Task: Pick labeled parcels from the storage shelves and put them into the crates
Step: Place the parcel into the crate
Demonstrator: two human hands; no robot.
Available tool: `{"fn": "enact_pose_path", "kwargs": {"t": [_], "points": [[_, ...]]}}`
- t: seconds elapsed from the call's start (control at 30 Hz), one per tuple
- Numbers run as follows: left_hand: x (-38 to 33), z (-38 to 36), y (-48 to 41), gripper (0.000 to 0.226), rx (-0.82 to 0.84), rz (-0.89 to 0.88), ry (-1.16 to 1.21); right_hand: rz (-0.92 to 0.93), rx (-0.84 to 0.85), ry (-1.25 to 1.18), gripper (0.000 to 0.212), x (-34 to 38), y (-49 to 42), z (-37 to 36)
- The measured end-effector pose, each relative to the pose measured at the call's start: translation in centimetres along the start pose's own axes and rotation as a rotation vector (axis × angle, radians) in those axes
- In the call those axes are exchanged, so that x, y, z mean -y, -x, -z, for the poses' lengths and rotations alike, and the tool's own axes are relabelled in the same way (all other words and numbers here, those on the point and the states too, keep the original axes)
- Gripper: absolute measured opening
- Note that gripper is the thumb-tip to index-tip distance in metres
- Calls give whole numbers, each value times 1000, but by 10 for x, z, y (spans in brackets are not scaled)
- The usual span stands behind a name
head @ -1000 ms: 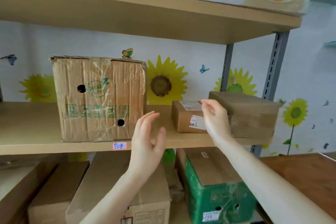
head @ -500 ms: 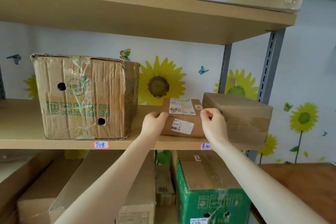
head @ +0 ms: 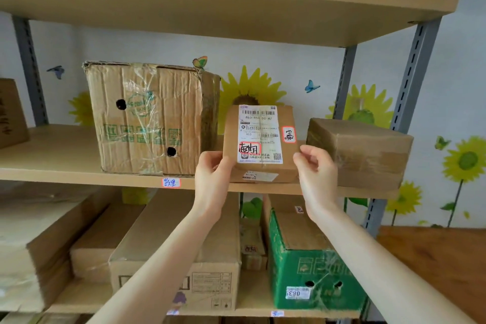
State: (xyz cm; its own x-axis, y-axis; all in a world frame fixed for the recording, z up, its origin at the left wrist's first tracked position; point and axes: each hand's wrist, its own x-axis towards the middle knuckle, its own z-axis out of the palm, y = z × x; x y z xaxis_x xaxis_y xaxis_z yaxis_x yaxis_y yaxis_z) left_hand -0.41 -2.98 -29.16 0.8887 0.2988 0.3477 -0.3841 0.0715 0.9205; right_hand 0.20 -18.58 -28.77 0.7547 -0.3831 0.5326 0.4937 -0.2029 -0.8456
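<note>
1. The storage shelf [head: 52, 155] spans the view, with boards above and below.
2. A large creased carton [head: 147, 118] with green print stands on the middle board, left of centre.
3. A taped brown box [head: 360, 152] sits at the board's right end.
4. The labeled parcel [head: 260, 139] is between those two at the board's front edge, tipped so its top faces the camera. Whether it touches the board cannot be told.
5. The left hand [head: 213, 179] has its grip curled round the parcel's lower left corner.
6. The right hand [head: 315, 173] has its grip pinching the lower right corner.
7. A white shipping label [head: 259, 134] covers the parcel's top, with a red-edged sticker [head: 288, 134] beside it.
</note>
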Motion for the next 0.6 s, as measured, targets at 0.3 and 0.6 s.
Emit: {"fn": "enact_pose_path", "kwargs": {"t": [0.3, 0.6], "points": [[3, 21, 37, 5, 55, -30, -34, -146, 25, -156, 18, 5, 33, 14], [17, 58, 84, 18, 193, 26, -69, -267, -54, -153, 12, 10, 109, 29]]}}
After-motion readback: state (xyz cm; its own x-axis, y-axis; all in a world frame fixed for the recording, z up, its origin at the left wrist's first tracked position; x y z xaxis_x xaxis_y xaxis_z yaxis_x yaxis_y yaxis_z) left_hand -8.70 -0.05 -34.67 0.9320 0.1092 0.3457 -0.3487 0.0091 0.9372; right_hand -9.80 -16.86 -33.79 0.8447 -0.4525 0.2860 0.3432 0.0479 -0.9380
